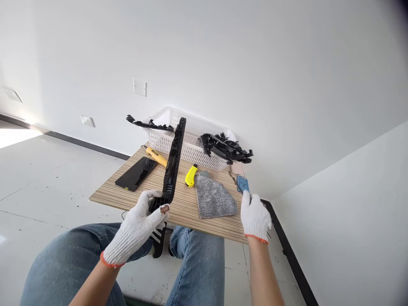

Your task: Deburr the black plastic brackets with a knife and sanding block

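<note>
A long black plastic part (pixel 174 163) stands tilted over the table's front edge, its lower end in my left hand (pixel 138 225), which wears a white glove and is closed round it. My right hand (pixel 255 214), gloved too, is at the table's right side with its fingers closed at the lower end of a small blue item (pixel 242 183); whether it grips that item is unclear. Between the hands lie a grey cloth (pixel 215 197) and a yellow cutter (pixel 191 176). The long part partly hides a yellow-handled tool (pixel 156 156).
A white basket (pixel 191 148) at the table's back holds black plastic parts (pixel 226 146), some jutting over its rim. A black phone (pixel 136 173) lies at the left of the wooden table (pixel 108 193). Behind is a white wall; my knees are under the front edge.
</note>
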Action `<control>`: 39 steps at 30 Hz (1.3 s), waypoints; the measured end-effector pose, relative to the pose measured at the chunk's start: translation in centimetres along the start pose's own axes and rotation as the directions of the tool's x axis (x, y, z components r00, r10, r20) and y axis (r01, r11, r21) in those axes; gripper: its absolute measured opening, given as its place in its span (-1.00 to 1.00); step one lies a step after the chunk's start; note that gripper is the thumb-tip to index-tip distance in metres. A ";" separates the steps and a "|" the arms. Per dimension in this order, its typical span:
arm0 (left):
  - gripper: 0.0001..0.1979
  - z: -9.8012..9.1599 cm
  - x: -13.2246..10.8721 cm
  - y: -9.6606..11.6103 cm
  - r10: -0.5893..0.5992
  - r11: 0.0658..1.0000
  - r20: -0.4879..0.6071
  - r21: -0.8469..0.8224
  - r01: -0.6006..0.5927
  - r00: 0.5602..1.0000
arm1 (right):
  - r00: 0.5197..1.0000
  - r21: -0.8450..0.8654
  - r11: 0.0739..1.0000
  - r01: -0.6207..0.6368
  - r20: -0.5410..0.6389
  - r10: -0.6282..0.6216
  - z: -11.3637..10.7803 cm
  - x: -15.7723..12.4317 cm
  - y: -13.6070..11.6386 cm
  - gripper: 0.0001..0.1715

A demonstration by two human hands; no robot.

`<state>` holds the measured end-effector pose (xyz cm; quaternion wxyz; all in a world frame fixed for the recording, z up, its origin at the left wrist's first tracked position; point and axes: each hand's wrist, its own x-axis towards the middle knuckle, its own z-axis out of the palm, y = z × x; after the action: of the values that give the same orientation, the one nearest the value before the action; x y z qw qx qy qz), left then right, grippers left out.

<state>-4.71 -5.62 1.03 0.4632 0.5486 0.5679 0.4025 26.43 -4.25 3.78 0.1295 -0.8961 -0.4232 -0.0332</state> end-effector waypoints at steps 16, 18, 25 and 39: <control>-0.58 0.9 5.9 0.7 -0.177 0.894 0.192 -0.379 0.240 0.965 | 0.913 0.325 0.871 0.367 0.055 -0.405 0.2 -4.0 -8.2 -0.67; -0.56 0.7 6.3 0.7 -0.248 0.859 0.159 -0.419 0.293 0.956 | 0.857 0.326 0.843 0.427 0.150 -0.492 0.2 -4.4 -10.9 -0.61; -0.52 0.0 5.8 0.0 -0.114 0.819 0.346 -0.498 0.285 0.931 | 0.870 0.033 0.939 0.342 0.366 -0.329 2.4 -2.6 -17.6 -0.22; -0.63 0.0 5.7 0.3 -0.159 0.886 0.248 -0.391 0.249 0.956 | 0.876 0.042 0.928 0.369 0.319 -0.363 2.4 -1.9 -17.3 -0.31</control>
<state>-4.47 0.05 0.85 0.6668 0.4129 0.4714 0.4035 11.83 5.44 4.71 0.0413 -0.7945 -0.5998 0.0851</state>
